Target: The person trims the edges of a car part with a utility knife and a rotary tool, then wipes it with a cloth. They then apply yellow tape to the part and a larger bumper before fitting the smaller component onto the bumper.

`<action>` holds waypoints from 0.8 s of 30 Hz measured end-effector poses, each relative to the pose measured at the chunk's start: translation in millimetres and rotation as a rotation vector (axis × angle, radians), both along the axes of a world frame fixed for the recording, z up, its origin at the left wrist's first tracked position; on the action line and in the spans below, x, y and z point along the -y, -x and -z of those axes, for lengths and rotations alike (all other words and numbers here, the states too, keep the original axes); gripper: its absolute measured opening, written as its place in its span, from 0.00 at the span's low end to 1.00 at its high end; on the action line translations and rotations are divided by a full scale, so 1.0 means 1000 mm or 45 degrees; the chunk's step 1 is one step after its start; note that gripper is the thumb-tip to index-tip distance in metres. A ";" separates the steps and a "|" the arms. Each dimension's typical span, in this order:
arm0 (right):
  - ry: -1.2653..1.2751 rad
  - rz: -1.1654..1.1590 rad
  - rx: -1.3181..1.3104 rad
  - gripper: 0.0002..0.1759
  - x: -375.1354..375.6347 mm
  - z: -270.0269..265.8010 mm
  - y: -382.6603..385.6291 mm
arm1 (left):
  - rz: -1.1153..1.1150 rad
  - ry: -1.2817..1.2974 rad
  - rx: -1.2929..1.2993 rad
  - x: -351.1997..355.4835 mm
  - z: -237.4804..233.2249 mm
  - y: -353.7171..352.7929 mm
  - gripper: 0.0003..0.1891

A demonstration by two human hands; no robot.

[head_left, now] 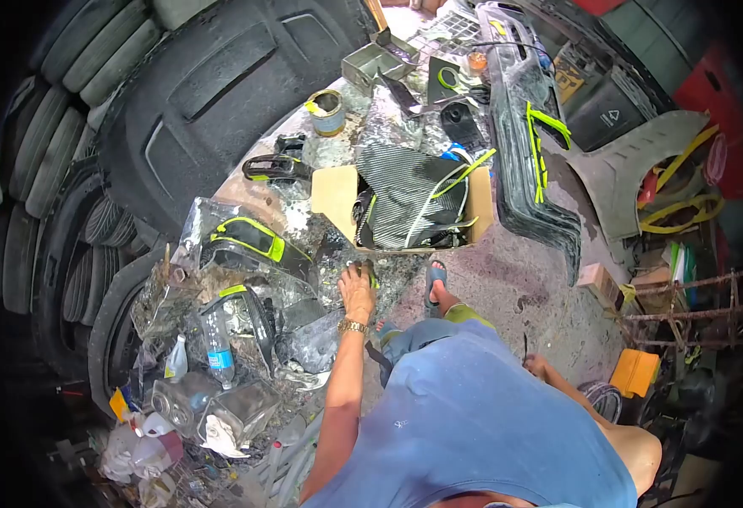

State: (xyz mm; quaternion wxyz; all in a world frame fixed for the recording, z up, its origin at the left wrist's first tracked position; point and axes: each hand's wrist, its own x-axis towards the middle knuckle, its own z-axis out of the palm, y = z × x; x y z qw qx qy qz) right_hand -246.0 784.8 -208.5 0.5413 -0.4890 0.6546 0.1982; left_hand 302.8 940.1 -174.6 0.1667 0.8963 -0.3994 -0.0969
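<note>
My left hand (357, 292), with a gold-coloured watch (353, 326) on its wrist, reaches down to the cluttered table's near edge. Its fingers curl downward, and a small yellow-green thing shows beside them; what lies under the palm is hidden. By my right side, my right hand (537, 366) is closed, and a thin dark object (524, 345) sticks up from it, too small to name. Ahead of my left hand is an open cardboard box (335, 199) with a carbon-patterned black sheet (401, 182) in it. Left of the hand lies a black part with yellow-green tape (253, 237).
A long dark bumper-like part (507, 135) with yellow-green tape lies to the right. A tin can (327, 114) stands beyond the box. Bottles, one a clear water bottle (219, 356), crowd the near left. Stacked tyres (54, 161) line the left. An orange block (634, 372) sits right.
</note>
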 end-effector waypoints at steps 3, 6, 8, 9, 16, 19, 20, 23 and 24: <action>-0.092 -0.089 -0.016 0.11 -0.025 -0.001 0.017 | 0.025 -0.077 -0.101 0.002 0.008 -0.004 0.39; -0.191 -0.086 0.014 0.13 -0.025 0.005 0.000 | 0.005 -0.064 -0.092 0.000 0.000 -0.001 0.45; -0.260 -0.080 0.053 0.14 -0.013 0.011 -0.011 | -0.014 0.067 -0.033 -0.003 -0.020 0.008 0.40; -0.312 -0.042 0.059 0.15 -0.006 0.012 -0.019 | -0.050 0.210 0.023 -0.004 -0.027 0.012 0.36; -0.758 0.082 0.160 0.19 0.109 -0.009 -0.093 | -0.464 0.367 -0.454 -0.039 -0.059 0.089 0.24; -0.541 -0.550 0.221 0.19 0.166 -0.113 -0.149 | -0.734 0.488 -0.784 -0.039 -0.053 0.146 0.23; -0.523 -0.735 0.310 0.20 0.192 -0.125 -0.160 | -0.720 0.398 -0.724 -0.060 0.005 0.166 0.19; -0.527 -1.171 0.565 0.19 0.261 -0.165 -0.211 | -0.868 0.205 -0.756 -0.080 0.076 0.228 0.17; -0.518 -1.143 0.693 0.19 0.281 -0.184 -0.230 | -0.971 0.166 -0.823 -0.075 0.075 0.245 0.17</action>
